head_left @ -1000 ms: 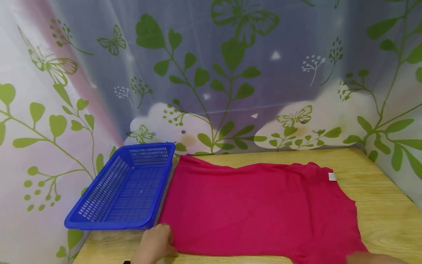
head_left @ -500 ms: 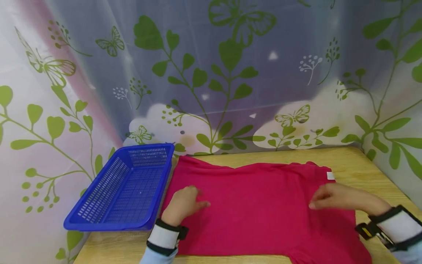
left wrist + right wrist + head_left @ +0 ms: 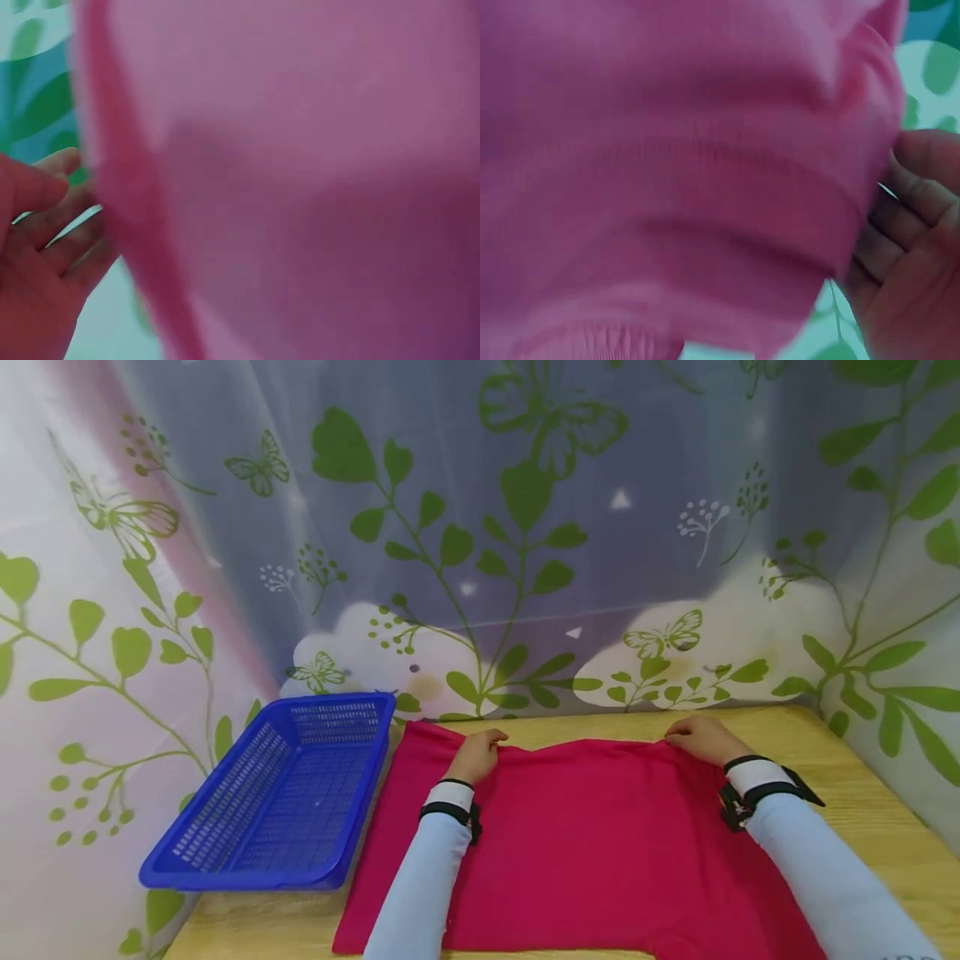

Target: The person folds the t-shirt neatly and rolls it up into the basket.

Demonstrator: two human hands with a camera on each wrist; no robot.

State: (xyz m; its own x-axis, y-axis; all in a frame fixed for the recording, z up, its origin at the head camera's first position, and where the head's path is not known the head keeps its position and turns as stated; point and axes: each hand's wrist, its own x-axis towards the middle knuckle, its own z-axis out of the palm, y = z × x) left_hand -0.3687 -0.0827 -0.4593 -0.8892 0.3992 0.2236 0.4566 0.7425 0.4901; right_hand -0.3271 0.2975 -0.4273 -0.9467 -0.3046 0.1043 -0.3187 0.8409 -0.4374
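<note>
A magenta T-shirt (image 3: 570, 852) lies spread across the wooden table, its collar side to the right. At its far edge, left of the middle, my left hand (image 3: 474, 758) has its fingers against the fabric; in the left wrist view the thumb (image 3: 37, 187) stands apart from the cloth. Farther right along that edge, my right hand (image 3: 705, 739) pinches the fabric between thumb and fingers, with the fingertips partly hidden by the cloth. A white tag (image 3: 716, 351) shows at the bottom of the right wrist view.
Left of the shirt, close beside it, stands a blue plastic basket (image 3: 240, 885) with perforated sides. The wooden table (image 3: 862, 777) ends against a patterned curtain (image 3: 420, 527) at the back and on both sides.
Both hands have moved from the shirt's near side over it to its far edge. The right hand now grips fabric there. The basket has stayed in place.
</note>
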